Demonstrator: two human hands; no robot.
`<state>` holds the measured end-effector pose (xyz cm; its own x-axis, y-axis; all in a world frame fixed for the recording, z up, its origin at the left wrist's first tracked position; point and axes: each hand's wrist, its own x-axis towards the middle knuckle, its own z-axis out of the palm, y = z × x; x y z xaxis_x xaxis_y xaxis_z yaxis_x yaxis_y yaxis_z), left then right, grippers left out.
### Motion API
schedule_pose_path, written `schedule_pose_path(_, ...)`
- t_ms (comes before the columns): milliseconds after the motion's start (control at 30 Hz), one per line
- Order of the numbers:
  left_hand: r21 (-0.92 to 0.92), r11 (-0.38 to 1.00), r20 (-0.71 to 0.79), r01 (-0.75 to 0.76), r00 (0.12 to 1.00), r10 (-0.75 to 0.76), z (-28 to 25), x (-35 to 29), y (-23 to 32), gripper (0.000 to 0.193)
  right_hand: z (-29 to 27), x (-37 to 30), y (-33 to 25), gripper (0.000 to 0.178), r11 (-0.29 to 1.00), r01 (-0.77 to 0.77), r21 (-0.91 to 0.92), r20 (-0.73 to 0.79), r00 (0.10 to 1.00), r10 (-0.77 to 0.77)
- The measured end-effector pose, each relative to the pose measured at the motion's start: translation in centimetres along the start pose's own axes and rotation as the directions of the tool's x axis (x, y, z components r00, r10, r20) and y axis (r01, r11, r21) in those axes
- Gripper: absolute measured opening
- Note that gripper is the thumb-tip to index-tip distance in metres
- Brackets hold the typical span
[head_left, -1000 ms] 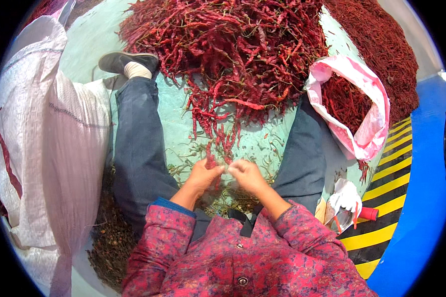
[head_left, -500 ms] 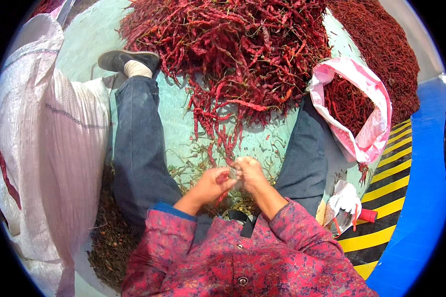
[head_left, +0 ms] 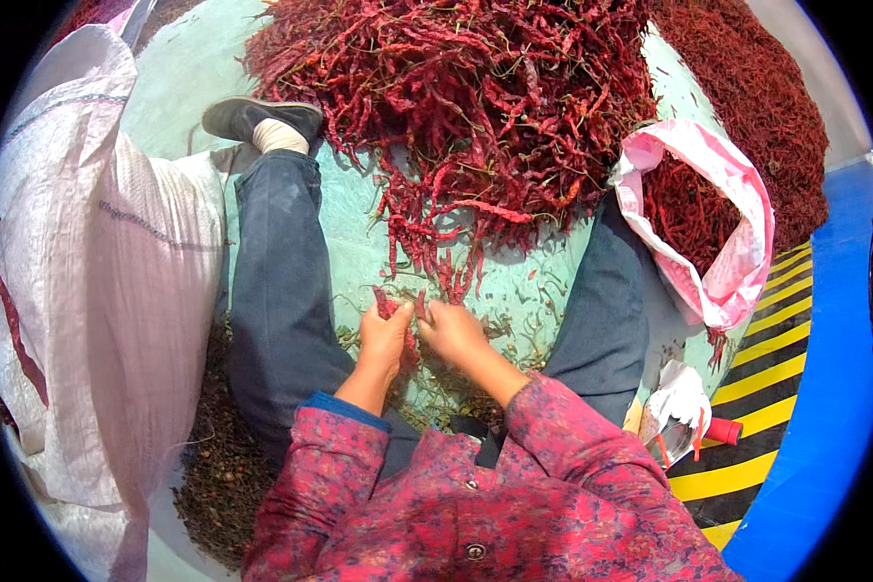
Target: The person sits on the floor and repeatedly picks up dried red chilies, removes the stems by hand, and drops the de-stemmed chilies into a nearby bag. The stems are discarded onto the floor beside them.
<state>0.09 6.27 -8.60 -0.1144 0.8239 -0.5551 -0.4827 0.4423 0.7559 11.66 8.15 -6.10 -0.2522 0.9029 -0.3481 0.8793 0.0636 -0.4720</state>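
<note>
Between my legs my two hands meet above the pale green floor point(head_left: 344, 233). My left hand point(head_left: 384, 335) is closed around red dried chili peppers point(head_left: 386, 303), whose ends stick out past the fingers. Right beside it, my right hand point(head_left: 450, 330) pinches a dark red chili pepper point(head_left: 420, 303) between thumb and fingers. Just beyond the hands, a tongue of loose chilies point(head_left: 456, 267) runs down from a large heap of dried red chilies point(head_left: 495, 116). Plucked stems and bits point(head_left: 529, 310) lie scattered around and under my hands.
On the left stand white woven sacks point(head_left: 160, 262). A pink-and-white sack point(head_left: 757, 194) holding chilies stands open by my right leg point(head_left: 601, 310). A second chili heap point(head_left: 747, 116) lies behind it. Stem debris point(head_left: 223, 485) piles by my left leg. Yellow-black striping point(head_left: 747, 427) borders a blue surface point(head_left: 824, 359).
My hands have shifted left and slightly up, and my right hand now lies lower against the left one. Chili ends now show above my left fingers. The whole view has shifted slightly.
</note>
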Motion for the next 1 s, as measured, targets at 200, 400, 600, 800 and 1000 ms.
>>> schedule_pose_path(200, -0.049, 0.996, 0.211, 0.072, 0.976, -0.060, 0.9, -1.1, 0.0, 0.013, -2.3, -4.0, 1.1, 0.022, 0.948, 0.073, 0.311, -0.014, 0.997, -0.072)
schedule_pose_path(400, -0.099, 0.972, 0.416, 0.214, 0.896, -0.155, 1.3, -2.1, 1.0, 0.017, -2.3, -3.1, 2.0, 0.008, 0.572, -0.032, 0.820, -0.040, 0.993, 0.113)
schedule_pose_path(600, 0.195, 0.974, 0.449, 0.114, 0.873, -0.192, 0.6, -2.3, 0.9, 0.010, -3.4, -3.9, 0.8, 0.009, 0.883, 0.350, 0.314, -0.400, 0.892, -0.211)
schedule_pose_path(800, 0.241, 0.965, 0.684, 0.107, 0.687, -0.247, 0.6, -3.5, 1.7, 0.011, -1.8, -4.3, 3.1, 0.019, 0.808, 0.123, 0.577, -0.168, 0.985, -0.031)
schedule_pose_path(1000, -0.231, 0.958, 0.454, 0.171, 0.890, -0.050, 0.7, -2.5, 1.3, 0.013, 0.7, -5.3, 6.0, 0.019, 0.856, -0.009, 0.516, -0.086, 0.994, 0.062)
